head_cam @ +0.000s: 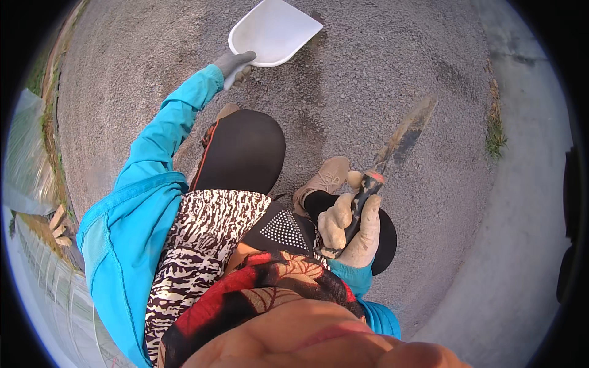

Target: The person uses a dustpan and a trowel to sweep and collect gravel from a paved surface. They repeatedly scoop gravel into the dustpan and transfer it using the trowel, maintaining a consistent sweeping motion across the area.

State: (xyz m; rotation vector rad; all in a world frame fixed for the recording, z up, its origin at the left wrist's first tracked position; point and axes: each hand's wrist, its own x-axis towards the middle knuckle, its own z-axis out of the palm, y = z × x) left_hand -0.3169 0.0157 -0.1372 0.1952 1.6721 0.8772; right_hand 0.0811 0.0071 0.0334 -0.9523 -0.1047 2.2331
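Note:
My gloved left hand [235, 65] is stretched out ahead and grips the short handle of a white plastic dustpan-shaped scoop [276, 32]. The scoop's flat pan faces up, and I see nothing lying in it. My right hand [352, 225], in a pale, soiled glove, is closed around the dark handle of a hand trowel [407, 131]. The trowel's long pointed blade is stained with dirt and points ahead to the right, above the gravel. A reddish band rings the handle near the blade.
Grey gravel [405, 60] spreads under me, with a damp, darker strip near the scoop. On the right runs a concrete strip [524, 184] with a grass tuft [496, 138] at its edge. Plastic sheeting [32, 152] and stones [60, 226] lie left. My shoe [324, 177] is between my hands.

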